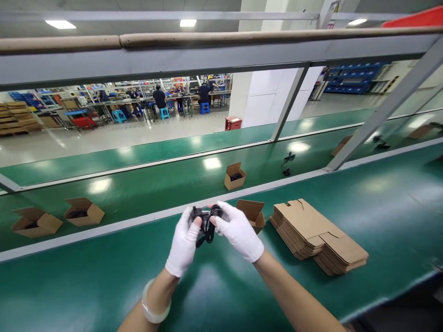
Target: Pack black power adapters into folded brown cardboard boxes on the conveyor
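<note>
Both my hands wear white gloves and meet over the green work surface point(104, 281). My left hand point(183, 242) and my right hand point(238, 230) are closed on a black adapter with a coiled cable point(206, 224), held between them above the table. Just behind my right hand stands a small open cardboard box point(254, 213). To the right lies a stack of flat folded cartons point(311, 233).
On the green conveyor belt point(166, 184) beyond the white rail sit open boxes with black parts: one at centre point(234, 176), two at the left point(84, 211) point(34, 221). A loose black cable point(287, 163) lies farther right. Grey frame bars cross overhead. Other people work at distant benches.
</note>
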{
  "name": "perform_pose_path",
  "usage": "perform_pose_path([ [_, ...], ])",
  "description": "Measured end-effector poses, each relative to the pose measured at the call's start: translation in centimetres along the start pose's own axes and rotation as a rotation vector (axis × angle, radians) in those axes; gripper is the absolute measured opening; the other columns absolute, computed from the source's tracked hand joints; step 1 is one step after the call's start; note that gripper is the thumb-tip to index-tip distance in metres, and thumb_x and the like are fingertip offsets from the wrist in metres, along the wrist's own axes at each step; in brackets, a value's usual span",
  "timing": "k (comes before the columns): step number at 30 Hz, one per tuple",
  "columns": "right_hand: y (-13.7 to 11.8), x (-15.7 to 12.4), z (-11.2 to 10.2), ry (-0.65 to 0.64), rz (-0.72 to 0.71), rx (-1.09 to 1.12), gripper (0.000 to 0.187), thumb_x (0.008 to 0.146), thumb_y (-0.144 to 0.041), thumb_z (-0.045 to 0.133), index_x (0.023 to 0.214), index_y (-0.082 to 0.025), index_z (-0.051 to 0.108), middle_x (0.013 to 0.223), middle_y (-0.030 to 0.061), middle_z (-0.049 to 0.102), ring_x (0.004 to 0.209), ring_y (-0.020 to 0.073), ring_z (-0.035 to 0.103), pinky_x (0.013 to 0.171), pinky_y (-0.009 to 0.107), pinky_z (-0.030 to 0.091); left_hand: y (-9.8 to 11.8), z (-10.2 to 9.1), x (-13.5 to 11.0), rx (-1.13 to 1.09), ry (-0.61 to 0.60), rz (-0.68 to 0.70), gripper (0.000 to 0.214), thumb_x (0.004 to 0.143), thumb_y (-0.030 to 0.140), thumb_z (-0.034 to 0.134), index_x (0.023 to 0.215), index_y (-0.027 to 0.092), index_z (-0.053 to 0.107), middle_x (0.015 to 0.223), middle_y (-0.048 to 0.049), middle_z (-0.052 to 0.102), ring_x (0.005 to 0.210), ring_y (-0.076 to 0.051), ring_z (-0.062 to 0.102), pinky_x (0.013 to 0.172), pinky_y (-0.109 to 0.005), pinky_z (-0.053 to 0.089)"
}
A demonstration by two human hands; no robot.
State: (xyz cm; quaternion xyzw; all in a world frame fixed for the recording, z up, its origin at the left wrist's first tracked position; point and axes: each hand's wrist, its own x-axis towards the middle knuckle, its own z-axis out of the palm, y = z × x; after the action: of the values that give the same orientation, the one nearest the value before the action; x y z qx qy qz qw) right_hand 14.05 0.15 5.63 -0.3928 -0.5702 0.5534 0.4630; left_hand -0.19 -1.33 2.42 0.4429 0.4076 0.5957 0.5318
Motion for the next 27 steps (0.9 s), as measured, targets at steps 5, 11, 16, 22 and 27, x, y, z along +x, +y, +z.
perform_pose_path([
  [5, 0.2, -0.5, -0.4, 0.051, -0.095, -0.175, 0.005, 0.073, -0.025, 0.052, 0.072, -0.021, 0.050, 0.064, -0.0043, 0.048, 0.055, 0.0106, 0.044, 0.053, 0.023, 0.041, -0.6, 2.1, -1.1, 0.230, -0.035, 0.023, 0.037, 0.083, 0.045, 0.054, 0.108, 0.018, 0.055, 0.109, -0.0077, 0.064, 0.106, -0.022, 0.059, 0.098, -0.036, 0.042],
  [11, 0.9, -0.1, -5.4, 0.393, -0.285, -0.466, 0.011, 0.078, -0.032, 0.050, 0.074, -0.021, 0.050, 0.068, -0.0013, 0.054, 0.061, 0.0140, 0.051, 0.062, 0.026, 0.045, -4.1, 3.5, 2.1, 0.278, -0.199, 0.035, 0.049, 0.085, 0.041, 0.051, 0.128, 0.018, 0.044, 0.137, -0.0115, 0.047, 0.128, -0.025, 0.042, 0.107, -0.040, 0.033],
  [16, 3.8, 1.0, -10.0, 0.472, -0.302, -1.009, 0.014, 0.082, -0.027, 0.044, 0.079, -0.019, 0.055, 0.075, 0.0034, 0.061, 0.070, 0.0163, 0.057, 0.068, 0.026, 0.045, -9.8, 6.1, 5.1, 0.514, -0.207, -0.049, 0.060, 0.078, 0.025, 0.057, 0.134, 0.016, 0.037, 0.141, -0.0133, 0.042, 0.132, -0.027, 0.036, 0.111, -0.044, 0.025],
  [22, 3.7, 2.1, -10.6, -0.168, 0.066, -1.658, 0.022, 0.086, -0.021, 0.044, 0.100, -0.015, 0.061, 0.096, 0.0122, 0.064, 0.083, 0.0219, 0.063, 0.066, 0.028, 0.046, -12.3, 7.5, 6.0, 0.517, -0.291, -0.038, 0.050, 0.073, 0.010, 0.049, 0.123, 0.015, 0.051, 0.130, -0.0105, 0.055, 0.127, -0.025, 0.043, 0.111, -0.041, 0.028],
  [27, 3.0, 4.3, -9.1, -0.377, 0.162, -1.688, 0.018, 0.081, -0.016, 0.052, 0.091, -0.012, 0.066, 0.089, 0.0151, 0.067, 0.086, 0.0271, 0.065, 0.072, 0.033, 0.048, -13.2, 6.6, 6.0, 0.519, -0.284, -0.042, 0.052, 0.072, 0.010, 0.048, 0.124, 0.017, 0.050, 0.133, -0.0093, 0.052, 0.128, -0.025, 0.042, 0.111, -0.043, 0.027],
])
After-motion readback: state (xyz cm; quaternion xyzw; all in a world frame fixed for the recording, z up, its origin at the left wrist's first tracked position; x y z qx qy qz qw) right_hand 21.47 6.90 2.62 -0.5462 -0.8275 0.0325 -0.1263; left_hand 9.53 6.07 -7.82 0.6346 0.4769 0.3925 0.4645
